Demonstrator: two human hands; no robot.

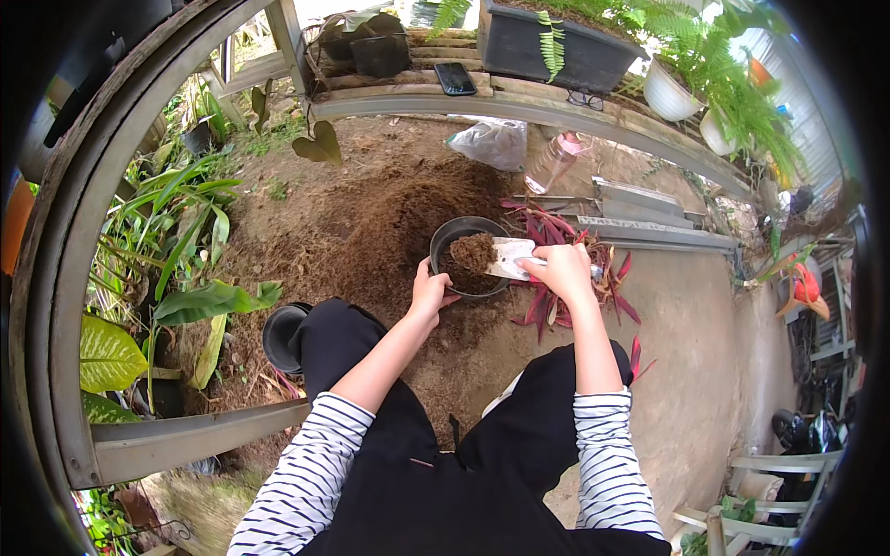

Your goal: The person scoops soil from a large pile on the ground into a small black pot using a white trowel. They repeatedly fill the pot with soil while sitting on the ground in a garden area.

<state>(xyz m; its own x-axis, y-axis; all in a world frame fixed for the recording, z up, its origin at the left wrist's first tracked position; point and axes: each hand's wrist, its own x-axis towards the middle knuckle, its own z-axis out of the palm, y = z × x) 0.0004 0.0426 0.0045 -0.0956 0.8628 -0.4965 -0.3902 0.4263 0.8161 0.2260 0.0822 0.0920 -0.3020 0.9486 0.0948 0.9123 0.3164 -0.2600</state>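
A round black plastic plant pot [470, 226] stands in front of me with brown soil in its bottom. My left hand [429, 292] grips the pot's near left rim. In my right hand [564, 271] is a metal hand trowel [513, 256], held by its handle from the right. Its blade carries a heap of crumbly brown soil [473, 251] over the pot's opening. Behind the pot spreads a mound of loose brown soil [417, 198]. Cut plants with dark red leaves [546, 226] lie on the ground to the right, partly under my right hand.
Another black pot [284, 340] stands beside my left knee. Behind the soil are a clear plastic bag [492, 142] and a pinkish clear bottle [551, 165]. Metal strips [646, 224] lie at right. A phone [455, 78] and a long planter [549, 48] rest on the wooden ledge.
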